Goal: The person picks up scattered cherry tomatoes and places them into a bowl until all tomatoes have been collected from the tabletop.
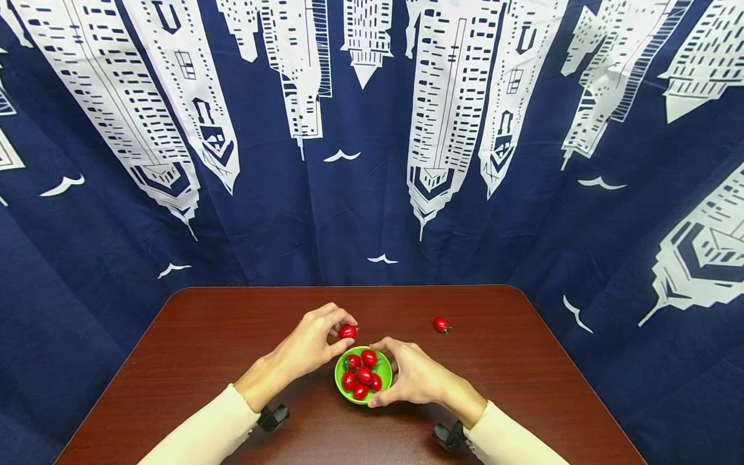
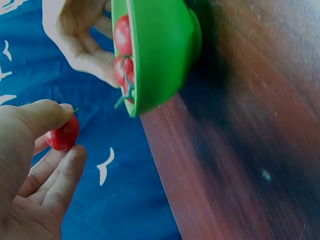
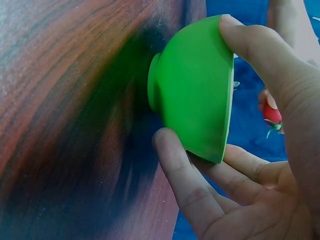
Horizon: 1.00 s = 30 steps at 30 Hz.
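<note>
Cream sleeves (image 1: 203, 431) lowest in the head view, a dark wrist strap on each; both hands meet just above them, mid-bench

Left hand (image 1: 308, 345): thumb and fingertips curled round one cherry tomato (image 1: 347, 331), pinched at its sides, green stem showing in the left wrist view (image 2: 63, 135). It sits clear of the bench, just beyond and left of the bowl rim

Judged handling: small, light, smooth taut skin, likely slippery and easily bruised or split. A light pinch across the widest part looks safest; the stem is too thin to carry it

Right hand (image 1: 415, 378): cups the green bowl (image 1: 383, 370), thumb over the rim, fingers wrapped under the outer wall in the right wrist view (image 3: 200, 90). Looks like stiff, light plastic on a narrow foot, so it could tip or skate on the polished wood; a hold on the wall steadies it

Bowl holds a heap of tomatoes (image 1: 361, 374), about six, some with stems

One loose tomato (image 1: 441, 324) lies on the bench (image 1: 203, 349), beyond the right hand and to its right, apart from both hands

Behind: blue cloth (image 1: 372, 213) printed with white towers and birds
</note>
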Motion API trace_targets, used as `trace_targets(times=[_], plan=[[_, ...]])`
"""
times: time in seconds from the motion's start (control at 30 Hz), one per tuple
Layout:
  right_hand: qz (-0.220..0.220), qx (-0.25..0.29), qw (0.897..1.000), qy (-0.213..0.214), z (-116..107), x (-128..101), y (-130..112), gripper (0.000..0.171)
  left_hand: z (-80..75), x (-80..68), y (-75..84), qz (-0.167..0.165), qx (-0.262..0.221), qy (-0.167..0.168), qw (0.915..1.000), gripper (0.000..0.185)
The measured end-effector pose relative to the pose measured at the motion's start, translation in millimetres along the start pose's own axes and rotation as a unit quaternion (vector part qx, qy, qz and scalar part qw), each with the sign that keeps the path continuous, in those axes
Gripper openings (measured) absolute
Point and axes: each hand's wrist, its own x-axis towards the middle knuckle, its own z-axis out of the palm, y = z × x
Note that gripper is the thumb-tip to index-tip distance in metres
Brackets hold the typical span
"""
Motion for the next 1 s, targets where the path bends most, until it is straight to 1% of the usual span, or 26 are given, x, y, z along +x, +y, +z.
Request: trace_targets(times=[0.23, 0.5, 0.73, 1.0], plan=[[-0.007, -0.003, 1.0, -0.003, -1, 0, -1, 0.092, 2.9, -2.7, 14.3, 0.011, -0.02, -0.017, 0.9996, 0.029], [-0.004, -0.015, 1.0, 0.001, -1, -1, -2, 0.089, 11.4, -4.2, 27.7, 0.029, -0.045, -0.033, 0.998, 0.029], [0.003, -0.035, 0.999, 0.005, -1, -1, -2, 0.081, 19.1, -4.8, 37.7, 0.027, -0.037, -0.048, 0.9978, 0.029], [0.01, -0.031, 0.999, 0.004, 0, 0, 0, 0.074, 26.0, -4.7, 42.7, 0.019, -0.04, -0.068, 0.9967, 0.028]])
